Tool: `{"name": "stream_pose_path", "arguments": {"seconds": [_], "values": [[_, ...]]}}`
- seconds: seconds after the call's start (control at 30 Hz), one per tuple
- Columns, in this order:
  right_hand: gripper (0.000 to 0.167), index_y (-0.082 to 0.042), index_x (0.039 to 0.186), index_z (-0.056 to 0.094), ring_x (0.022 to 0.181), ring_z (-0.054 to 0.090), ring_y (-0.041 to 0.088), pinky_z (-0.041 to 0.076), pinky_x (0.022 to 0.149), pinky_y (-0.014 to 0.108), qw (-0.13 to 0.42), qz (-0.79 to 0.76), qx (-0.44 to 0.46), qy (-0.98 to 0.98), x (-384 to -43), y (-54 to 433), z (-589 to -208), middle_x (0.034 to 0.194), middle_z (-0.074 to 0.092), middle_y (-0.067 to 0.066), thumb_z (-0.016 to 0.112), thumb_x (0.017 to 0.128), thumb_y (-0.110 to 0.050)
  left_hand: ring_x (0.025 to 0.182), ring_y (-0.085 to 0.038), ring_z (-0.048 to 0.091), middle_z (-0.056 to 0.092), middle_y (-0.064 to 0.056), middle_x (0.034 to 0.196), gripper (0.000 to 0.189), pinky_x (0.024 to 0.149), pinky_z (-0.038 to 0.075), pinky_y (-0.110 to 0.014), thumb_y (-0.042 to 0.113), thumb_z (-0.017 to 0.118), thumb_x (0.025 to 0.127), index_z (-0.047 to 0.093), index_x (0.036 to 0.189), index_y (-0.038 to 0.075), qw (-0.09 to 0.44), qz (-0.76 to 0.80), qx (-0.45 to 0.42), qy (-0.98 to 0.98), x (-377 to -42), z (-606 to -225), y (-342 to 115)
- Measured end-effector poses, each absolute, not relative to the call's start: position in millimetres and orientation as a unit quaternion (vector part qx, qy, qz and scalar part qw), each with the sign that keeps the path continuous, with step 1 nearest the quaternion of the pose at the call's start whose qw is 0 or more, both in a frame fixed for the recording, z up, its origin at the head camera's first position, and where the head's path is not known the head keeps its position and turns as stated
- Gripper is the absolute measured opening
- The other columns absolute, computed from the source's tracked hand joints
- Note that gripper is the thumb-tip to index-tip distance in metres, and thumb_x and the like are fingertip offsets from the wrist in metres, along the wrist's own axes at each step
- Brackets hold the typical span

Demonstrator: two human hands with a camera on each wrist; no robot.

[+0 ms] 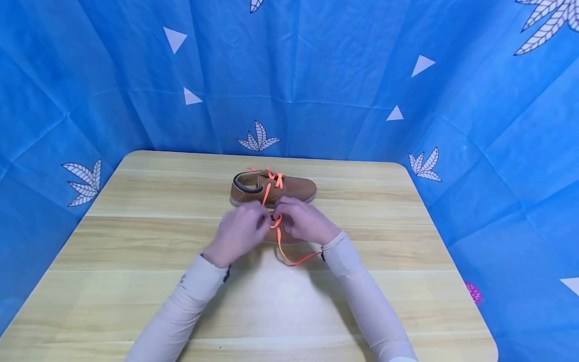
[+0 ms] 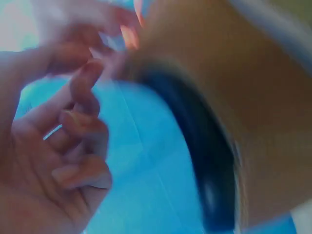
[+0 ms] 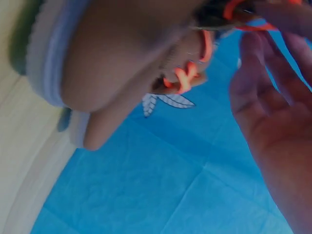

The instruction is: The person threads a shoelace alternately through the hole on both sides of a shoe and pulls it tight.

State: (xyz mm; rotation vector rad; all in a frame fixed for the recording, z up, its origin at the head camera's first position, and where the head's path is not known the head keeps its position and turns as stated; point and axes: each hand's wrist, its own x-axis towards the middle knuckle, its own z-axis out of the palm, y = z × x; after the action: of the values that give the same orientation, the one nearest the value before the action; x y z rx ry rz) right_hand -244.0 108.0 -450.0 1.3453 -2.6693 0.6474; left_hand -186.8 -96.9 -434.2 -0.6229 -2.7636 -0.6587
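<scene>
Two brown shoes with orange laces sit on the table, one behind the other. Both hands work at the top of the near shoe [image 1: 273, 237], largely covering it. My left hand [image 1: 239, 229] pinches at its orange shoelace with thumb and forefinger together; the other fingers curl in the left wrist view. From the opposite side, my right hand [image 1: 309, 221] pinches the shoelace [image 3: 261, 27] by the eyelets. One long lace end [image 1: 282, 251] droops over the near side toward the right wrist. The far shoe [image 1: 298, 187] stands just behind, toe to the right, its laces crossed.
A light wood-grain table [image 1: 135, 241] with rounded corners lies under the shoes. Blue cloth [image 1: 289, 60] with white leaf and triangle prints hangs behind it and along both sides. A lace from the far shoe trails toward the left hand.
</scene>
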Motion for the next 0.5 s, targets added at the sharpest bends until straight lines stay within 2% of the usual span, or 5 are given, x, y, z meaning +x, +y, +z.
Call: {"name": "stream_pose_path", "arguments": {"seconds": [0.13, 0.3, 0.4, 0.5], "values": [[0.011, -0.014, 0.099, 0.074, 0.099, 0.066, 0.015, 0.057, 0.089, 0.027, 0.011, 0.219, 0.443, -0.869, -238.2, 107.6, -442.5, 0.109, 0.067, -0.003, 0.072, 0.09, -0.01, 0.085, -0.019, 0.064, 0.069, -0.004, 0.097, 0.013, 0.072, 0.057, -0.036, 0.01, 0.068, 0.096, 0.078, 0.103, 0.005, 0.107, -0.288, -0.215, -0.927, -203.1, -436.0, -120.6], [0.005, -0.015, 0.097, 0.073, 0.09, 0.063, 0.013, 0.055, 0.082, 0.027, 0.017, 0.199, 0.437, -0.877, -234.2, 105.1, -439.4, 0.101, 0.066, -0.004, 0.07, 0.097, -0.02, 0.103, -0.024, 0.053, 0.058, -0.006, 0.107, 0.016, 0.087, 0.049, -0.04, 0.014, 0.069, 0.098, 0.079, 0.111, 0.01, 0.056, -0.272, -0.249, -0.928, -213.3, -446.3, -130.3], [0.003, -0.013, 0.099, 0.072, 0.087, 0.06, 0.01, 0.055, 0.079, 0.024, 0.013, 0.197, 0.431, -0.88, -233.9, 104.4, -439.1, 0.098, 0.067, -0.003, 0.07, 0.098, -0.015, 0.111, -0.028, 0.046, 0.054, -0.007, 0.115, 0.017, 0.094, 0.042, -0.045, 0.014, 0.072, 0.097, 0.077, 0.113, 0.013, 0.077, -0.249, -0.273, -0.926, -215.3, -449.9, -129.5], [0.005, -0.01, 0.101, 0.072, 0.088, 0.061, 0.009, 0.056, 0.081, 0.024, 0.004, 0.204, 0.428, -0.881, -234.3, 104.4, -438.7, 0.099, 0.069, -0.002, 0.069, 0.098, -0.009, 0.111, -0.028, 0.044, 0.054, -0.007, 0.117, 0.014, 0.096, 0.041, -0.046, 0.014, 0.075, 0.094, 0.077, 0.109, 0.014, 0.112, -0.235, -0.296, -0.919, -214.8, -449.8, -127.7]]}}
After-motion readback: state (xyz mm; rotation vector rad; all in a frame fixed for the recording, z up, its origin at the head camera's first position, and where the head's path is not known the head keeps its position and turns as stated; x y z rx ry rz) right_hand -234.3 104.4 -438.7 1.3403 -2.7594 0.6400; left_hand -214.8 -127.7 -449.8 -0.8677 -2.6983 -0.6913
